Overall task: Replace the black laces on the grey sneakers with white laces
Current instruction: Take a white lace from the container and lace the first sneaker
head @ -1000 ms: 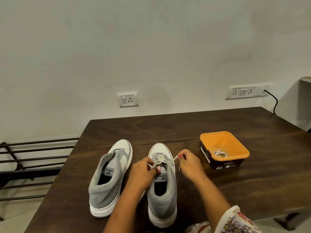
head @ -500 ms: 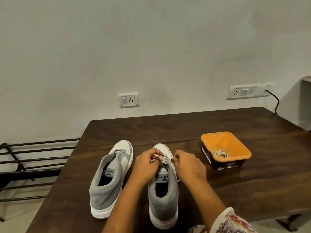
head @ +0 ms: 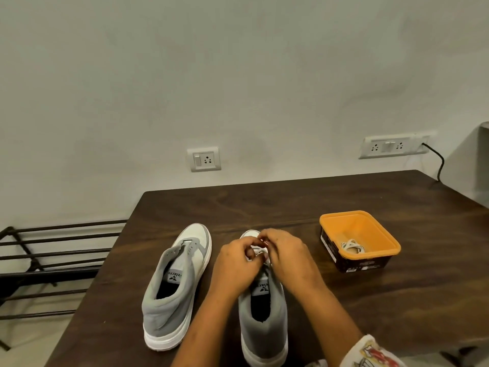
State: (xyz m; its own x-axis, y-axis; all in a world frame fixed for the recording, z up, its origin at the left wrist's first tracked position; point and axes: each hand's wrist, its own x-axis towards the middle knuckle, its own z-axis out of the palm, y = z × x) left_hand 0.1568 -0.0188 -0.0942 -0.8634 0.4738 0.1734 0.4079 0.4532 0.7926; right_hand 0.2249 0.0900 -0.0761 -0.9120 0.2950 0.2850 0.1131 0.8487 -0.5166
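Wide dark wooden desk (head: 264,205) under both hands, running well beyond them to the wall. Far off to the left of the hands, past the desk edge, a black metal rack (head: 53,250) stands on the floor. Two grey sneakers sit on the desk, toes pointing away from the person. The unlaced sneaker (head: 174,287) sits just left of the left hand, its eyelets bare and its tongue showing. The second sneaker (head: 264,308) lies directly beneath the hands, heel toward the person, with its front half covered by them. To the right of the right hand, clear of it, sits an orange tub (head: 354,263) with a dark wall, and a coiled spare lace (head: 353,246) lies inside. Now the hands: left hand (head: 235,266) and right hand (head: 288,255) are close together, knuckles nearly touching, over the front of that second sneaker. Both have their fingers curled in, pinching the white lace (head: 258,251) that shows in the small gap between them. A patterned sleeve (head: 370,350) shows on the right arm, near the bottom edge.
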